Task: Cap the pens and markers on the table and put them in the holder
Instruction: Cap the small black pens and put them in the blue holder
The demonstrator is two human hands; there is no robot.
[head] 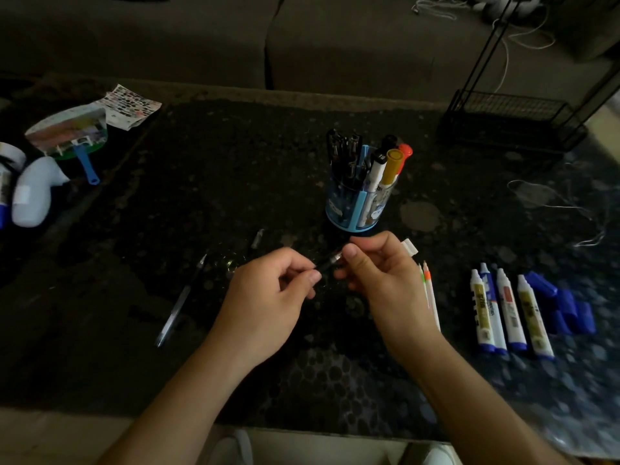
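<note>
- Left hand (265, 297): fingers curled; the near end of a dark pen (330, 261) is pinched between thumb and forefinger.
- Right hand (389, 283): thumb and fingers are closed on the far, silver-tipped end of the same pen. The pen is held above the counter (235, 182), just in front of the holder.
- White clipped piece (410, 246): seen at the right hand's knuckles. Possibly a cap, but it cannot be told whether it is held or lying on the counter.
- Holder (336, 209): blue, upright, just beyond the hands. Black pens are stocked in one compartment and capped markers (yellow, orange, black) in another.
- Two slim pens (431, 293): laid side by side, partly hidden by the right wrist.
- Four white markers (510, 313): laid in a row at right, uncapped, with blue caps (567, 307) grouped just beside them.
- Loose pen (179, 303): laid at left, apart from a small cap (257, 238).
- Hand fan (70, 132) and white bottle (33, 193): far left.
- Wire rack (510, 122): far right corner.
</note>
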